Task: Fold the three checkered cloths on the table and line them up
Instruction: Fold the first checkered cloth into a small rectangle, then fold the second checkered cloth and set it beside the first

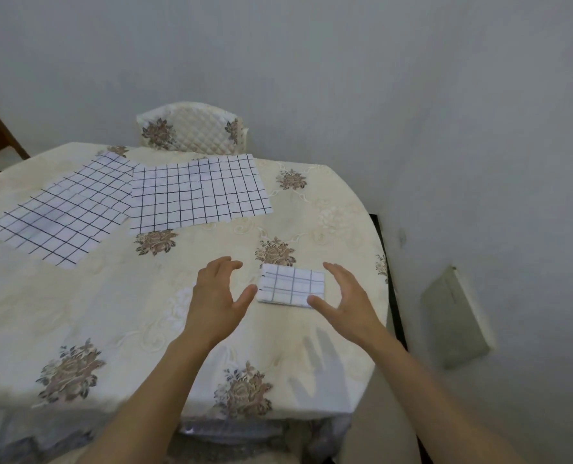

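1. Three checkered cloths lie on a table covered in cream fabric with brown flower prints.
2. Your left hand and right hand hover above it, palms turned toward each other. The fingers of both are spread wide and gently curved, gripping nothing.
3. Between your two hands lies the folded cloth, a small neat rectangle resting flat on the table.
4. Your left thumb tip sits just beside its left edge, and your right thumb tip overlaps its near right corner. Whether either one touches the fabric cannot be told.
5. Beyond your left hand, well apart from it, the middle cloth lies spread flat and unfolded.
6. Farther out to the left of that hand, the left cloth also lies spread flat, with its right edge tucked under the middle cloth.
7. Past both open cloths, far beyond your fingertips, a quilted chair back stands at the table's far edge.
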